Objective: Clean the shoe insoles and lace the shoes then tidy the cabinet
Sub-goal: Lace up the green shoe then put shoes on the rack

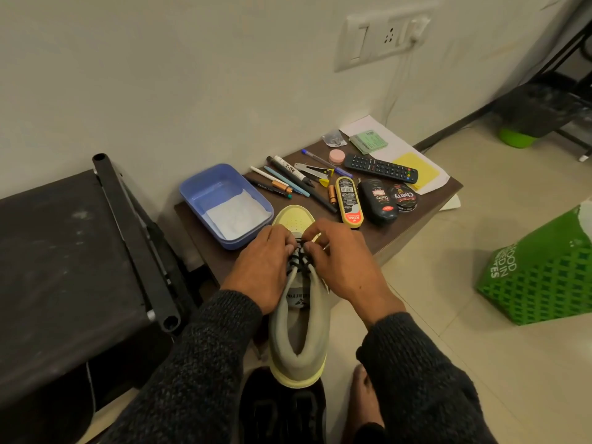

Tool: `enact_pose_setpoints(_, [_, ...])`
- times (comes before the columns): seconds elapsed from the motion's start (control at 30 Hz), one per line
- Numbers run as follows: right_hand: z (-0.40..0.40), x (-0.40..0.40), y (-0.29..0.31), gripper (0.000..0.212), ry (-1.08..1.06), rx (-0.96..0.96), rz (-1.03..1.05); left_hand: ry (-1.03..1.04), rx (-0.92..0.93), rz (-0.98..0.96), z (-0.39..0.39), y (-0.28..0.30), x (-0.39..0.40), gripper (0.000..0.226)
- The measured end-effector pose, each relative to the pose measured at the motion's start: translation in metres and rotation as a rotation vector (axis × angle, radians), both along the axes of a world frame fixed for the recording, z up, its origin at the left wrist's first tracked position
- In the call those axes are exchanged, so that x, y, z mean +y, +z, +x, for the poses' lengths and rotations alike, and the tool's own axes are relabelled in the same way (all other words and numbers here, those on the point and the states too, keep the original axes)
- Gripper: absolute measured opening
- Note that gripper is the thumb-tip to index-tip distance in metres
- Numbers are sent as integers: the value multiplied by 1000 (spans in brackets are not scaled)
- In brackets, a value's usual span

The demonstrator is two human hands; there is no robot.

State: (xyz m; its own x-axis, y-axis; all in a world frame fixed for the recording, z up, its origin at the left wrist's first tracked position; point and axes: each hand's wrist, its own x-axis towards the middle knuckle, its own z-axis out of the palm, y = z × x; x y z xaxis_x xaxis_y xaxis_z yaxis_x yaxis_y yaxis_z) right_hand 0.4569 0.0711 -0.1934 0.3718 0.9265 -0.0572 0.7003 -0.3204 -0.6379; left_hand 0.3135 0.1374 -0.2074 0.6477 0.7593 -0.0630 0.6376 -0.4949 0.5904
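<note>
brown counter [426,200] against the wall, a blue tray [205,190] at its left. pale yellow-grey shoe [299,341] rests heel-near on its near edge — left hand [261,267] and right hand [346,267] both seem to pinch the black lace [299,261] over the tongue.

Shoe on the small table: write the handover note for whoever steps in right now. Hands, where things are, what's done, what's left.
Left hand and right hand: each pinches the black lace at the front eyelets of the grey-and-yellow shoe, toe on the brown table, heel toward the person.
Done: a few lace crossings are in near the toe.
Left: upper eyelets look unlaced; finish and tie.
A dark shoe lies on the floor below; its laces cannot be made out.
Blue tray with a white cloth, the polish bottles, pens and remote lie loose on the table, not tidied. No insoles in view.
</note>
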Motion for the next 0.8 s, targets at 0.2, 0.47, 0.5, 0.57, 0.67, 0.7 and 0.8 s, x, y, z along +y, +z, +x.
enact_pose_setpoints(0.2, [-2,3,1,8,22,-41,-50,54,-75,-14,-3,-2,-1,10])
enact_pose_setpoints(0.47, [18,-17,27,21,108,339,-105,107,-224,6,-14,4,-20,9])
enact_pose_setpoints(0.5, [19,-22,30,31,143,352,-146,98,-213,6,-16,5,-23,10])
enact_pose_setpoints(0.57, [17,-30,31,45,159,317,-200,86,-197,-4,-22,8,-27,18])
enact_pose_setpoints(0.67, [12,-32,29,48,103,211,-164,56,-175,0,-26,14,-28,25])
enact_pose_setpoints(0.7, [10,-31,29,44,82,201,-140,49,-157,5,-28,15,-28,25])
enact_pose_setpoints(0.8, [12,-30,31,33,35,162,-64,65,-131,18,-32,17,-27,21])
